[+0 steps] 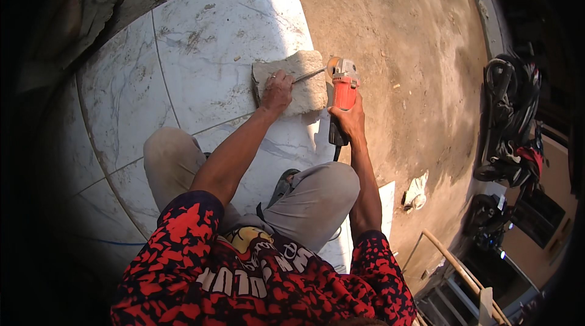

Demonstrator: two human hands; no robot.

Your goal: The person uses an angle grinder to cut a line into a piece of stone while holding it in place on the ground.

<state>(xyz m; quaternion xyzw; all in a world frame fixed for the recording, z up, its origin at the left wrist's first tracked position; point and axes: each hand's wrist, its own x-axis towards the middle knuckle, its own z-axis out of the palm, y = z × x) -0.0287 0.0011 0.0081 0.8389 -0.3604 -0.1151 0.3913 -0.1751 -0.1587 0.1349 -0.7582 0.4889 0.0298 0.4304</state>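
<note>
A person with bent knees works low over white tiles [216, 33], seen from above. Take the rough grey stone [309, 99] as the middle of the clock, with twelve o'clock straight ahead of the person.

The left hand [278, 91], at nine o'clock, lies on the stone with its fingers curled down, pinching a thin dark rod [309, 75]. The rod slants over the stone's top, its far end pointing toward two o'clock.

The right hand [350, 119], at four o'clock, is wrapped around the body of a red grinder [345, 93]. The grinder stands just past the stone's edge at three o'clock, its round disc [332, 66] beside the rod's tip; from where I stand I cannot tell whether they touch. A black cord [337, 153] drops from its lower end toward the person.

Grey trousers [311, 204] show at five and eight o'clock, above a black and red shirt [183, 228]. Brown ground [414, 100] spreads out at three o'clock, with motorbikes [510, 109] beyond. Between four and five, a crumpled white scrap [416, 192] lies on the ground, and wooden poles [457, 259] lean farther out.
</note>
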